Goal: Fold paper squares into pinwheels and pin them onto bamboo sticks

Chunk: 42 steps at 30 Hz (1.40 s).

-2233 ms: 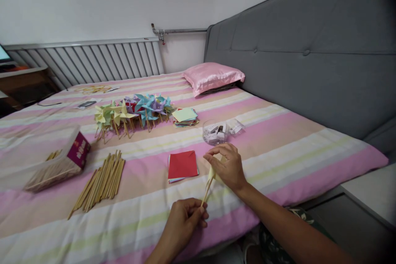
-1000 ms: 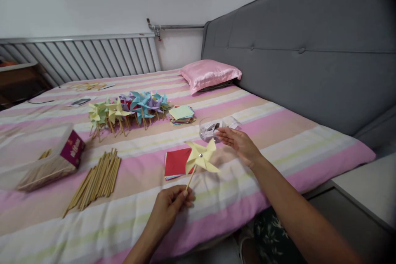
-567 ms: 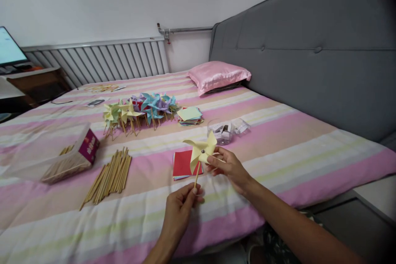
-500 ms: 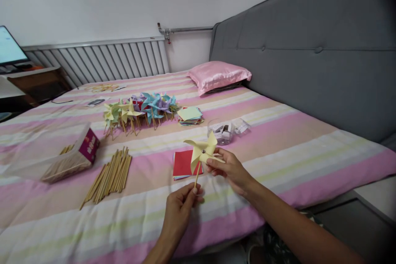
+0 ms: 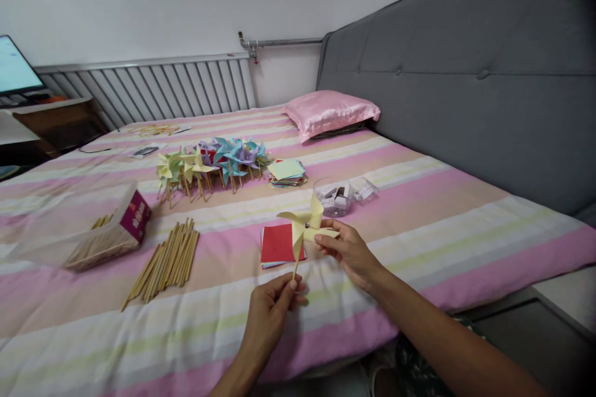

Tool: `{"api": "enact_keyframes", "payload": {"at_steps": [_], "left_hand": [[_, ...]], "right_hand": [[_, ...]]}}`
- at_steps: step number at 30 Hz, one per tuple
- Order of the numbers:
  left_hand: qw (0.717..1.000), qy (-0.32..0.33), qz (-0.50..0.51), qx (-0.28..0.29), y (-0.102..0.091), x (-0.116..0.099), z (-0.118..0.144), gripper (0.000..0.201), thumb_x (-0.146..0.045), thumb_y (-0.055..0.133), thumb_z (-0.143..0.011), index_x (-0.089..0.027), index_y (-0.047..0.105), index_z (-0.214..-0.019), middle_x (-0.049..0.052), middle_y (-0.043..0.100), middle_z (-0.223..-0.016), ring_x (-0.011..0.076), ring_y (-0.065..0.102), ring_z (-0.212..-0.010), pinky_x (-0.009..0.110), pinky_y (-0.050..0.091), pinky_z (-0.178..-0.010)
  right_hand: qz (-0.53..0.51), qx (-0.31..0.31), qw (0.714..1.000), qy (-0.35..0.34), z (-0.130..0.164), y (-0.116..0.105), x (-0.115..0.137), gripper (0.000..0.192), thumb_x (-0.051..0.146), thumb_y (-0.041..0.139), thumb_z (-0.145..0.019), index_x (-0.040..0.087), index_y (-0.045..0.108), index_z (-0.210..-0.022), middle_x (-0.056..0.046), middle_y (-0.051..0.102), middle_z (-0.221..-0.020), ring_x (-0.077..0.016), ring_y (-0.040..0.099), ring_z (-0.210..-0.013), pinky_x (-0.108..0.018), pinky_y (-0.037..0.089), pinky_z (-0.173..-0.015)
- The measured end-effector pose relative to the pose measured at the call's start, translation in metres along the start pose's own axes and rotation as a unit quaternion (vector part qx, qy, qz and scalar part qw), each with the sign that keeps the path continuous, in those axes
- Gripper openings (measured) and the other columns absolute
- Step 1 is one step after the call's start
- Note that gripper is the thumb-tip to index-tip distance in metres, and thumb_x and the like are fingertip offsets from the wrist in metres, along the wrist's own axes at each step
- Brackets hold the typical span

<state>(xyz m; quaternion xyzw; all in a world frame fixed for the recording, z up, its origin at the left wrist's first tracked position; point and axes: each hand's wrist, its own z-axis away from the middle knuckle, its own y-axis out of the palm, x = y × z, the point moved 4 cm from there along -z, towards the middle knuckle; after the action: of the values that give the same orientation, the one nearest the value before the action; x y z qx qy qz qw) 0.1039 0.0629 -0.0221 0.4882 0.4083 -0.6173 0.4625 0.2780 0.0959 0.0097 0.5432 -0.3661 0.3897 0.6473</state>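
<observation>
A: Head view, entry one. The left hand is pinched shut on the bottom end of the wooden stick of a pale yellow paper pinwheel, which it holds upright over the near edge of the striped bedsheet.

B: And the other hand?

A: The right hand sits just right of the wheel — thumb and fingertips closed on the tip of its right-hand blade. The two hands are apart, joined only by the pinwheel.

B: What lies directly behind it?

A: A stack of paper squares, red on top, flat on the sheet. Beyond that, a clear plastic cup with small pieces inside; I cannot tell what they are.

B: Further left?

A: A loose bundle of wooden sticks, and beside it an opened box lying on its side with more sticks in it. Toward the wall — a cluster of finished pinwheels in yellow, green, blue and purple, with a second stack of coloured paper at its right end. A pink pillow lies against the grey headboard.
</observation>
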Motion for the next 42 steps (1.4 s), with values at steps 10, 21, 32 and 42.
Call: {"api": "enact_keyframes", "payload": {"at_steps": [10, 21, 32, 42], "left_hand": [[1.000, -0.003, 0.003, 0.000, 0.000, -0.003, 0.000, 0.043, -0.047, 0.064, -0.071, -0.010, 0.069, -0.091, 0.012, 0.072, -0.083, 0.0232, 0.067, -0.069, 0.031, 0.048, -0.063], [0.999, -0.022, 0.022, 0.030, 0.002, 0.000, -0.001, 0.044, -0.048, 0.065, -0.070, -0.009, 0.068, -0.090, 0.014, 0.072, -0.083, 0.0212, 0.066, -0.068, 0.030, 0.048, -0.063], [0.996, -0.036, 0.054, 0.055, 0.011, 0.001, 0.002, 0.041, -0.047, 0.066, -0.070, -0.009, 0.069, -0.085, 0.013, 0.071, -0.080, 0.0185, 0.064, -0.064, 0.028, 0.045, -0.059], [0.996, -0.012, 0.012, 0.086, 0.015, 0.010, 0.003, 0.038, -0.045, 0.059, -0.078, -0.010, 0.068, -0.090, 0.012, 0.071, -0.080, 0.0157, 0.062, -0.061, 0.027, 0.044, -0.060]], "right_hand": [[-0.015, 0.008, 1.000, 0.000, -0.001, 0.000, -0.004, 0.040, 0.028, 0.079, -0.059, 0.016, 0.058, -0.091, 0.001, 0.064, -0.064, -0.0090, 0.059, -0.059, -0.020, 0.045, -0.058], [-0.048, -0.036, 0.996, -0.068, -0.004, -0.007, -0.001, 0.036, 0.029, 0.079, -0.059, 0.018, 0.058, -0.085, 0.003, 0.061, -0.067, -0.0080, 0.054, -0.059, -0.020, 0.042, -0.058], [-0.019, -0.020, 0.997, -0.065, 0.000, 0.002, -0.007, 0.028, 0.036, 0.075, -0.062, 0.018, 0.064, -0.080, -0.002, 0.067, -0.076, -0.0147, 0.059, -0.067, -0.027, 0.044, -0.064], [0.021, -0.052, 0.994, -0.095, -0.001, -0.003, -0.009, 0.021, 0.033, 0.074, -0.062, 0.016, 0.063, -0.069, -0.001, 0.062, -0.065, -0.0154, 0.055, -0.061, -0.029, 0.043, -0.063]]}}
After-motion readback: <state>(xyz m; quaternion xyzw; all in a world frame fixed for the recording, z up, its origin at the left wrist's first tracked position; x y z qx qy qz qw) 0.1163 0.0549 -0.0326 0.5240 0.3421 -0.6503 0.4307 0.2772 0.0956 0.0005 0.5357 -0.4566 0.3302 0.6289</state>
